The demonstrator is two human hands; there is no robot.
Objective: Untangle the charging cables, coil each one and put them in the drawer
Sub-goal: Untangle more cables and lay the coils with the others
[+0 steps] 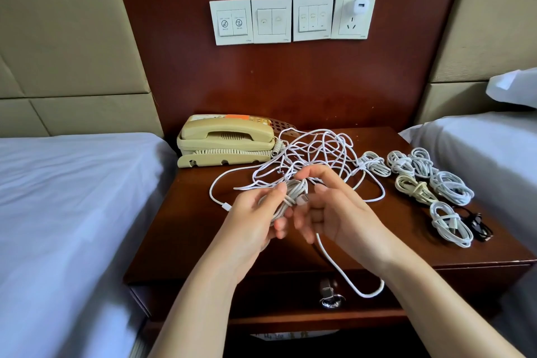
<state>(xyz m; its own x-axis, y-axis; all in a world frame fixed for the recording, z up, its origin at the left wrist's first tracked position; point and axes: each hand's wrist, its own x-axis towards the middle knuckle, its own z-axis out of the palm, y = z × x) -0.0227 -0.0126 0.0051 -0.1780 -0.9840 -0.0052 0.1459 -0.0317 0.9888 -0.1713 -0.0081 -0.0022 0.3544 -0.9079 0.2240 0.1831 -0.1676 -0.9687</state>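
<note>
A loose tangle of white charging cables (316,154) lies on the brown nightstand (186,229). My left hand (255,218) grips a partly wound cable coil (290,197) above the nightstand's middle. My right hand (328,206) pinches that cable's plug end beside the coil, and a slack loop of the cable (348,276) hangs down over the front edge. Several finished white coils (421,177) and one black coil (476,225) lie in a group at the right. The drawer (284,296) below is closed, with a metal knob (329,295).
A beige telephone (226,139) stands at the nightstand's back left. Beds with white sheets flank it, one on the left (72,197) and one on the right (479,154). Wall switches (271,20) and a socket with a white charger (360,6) are above.
</note>
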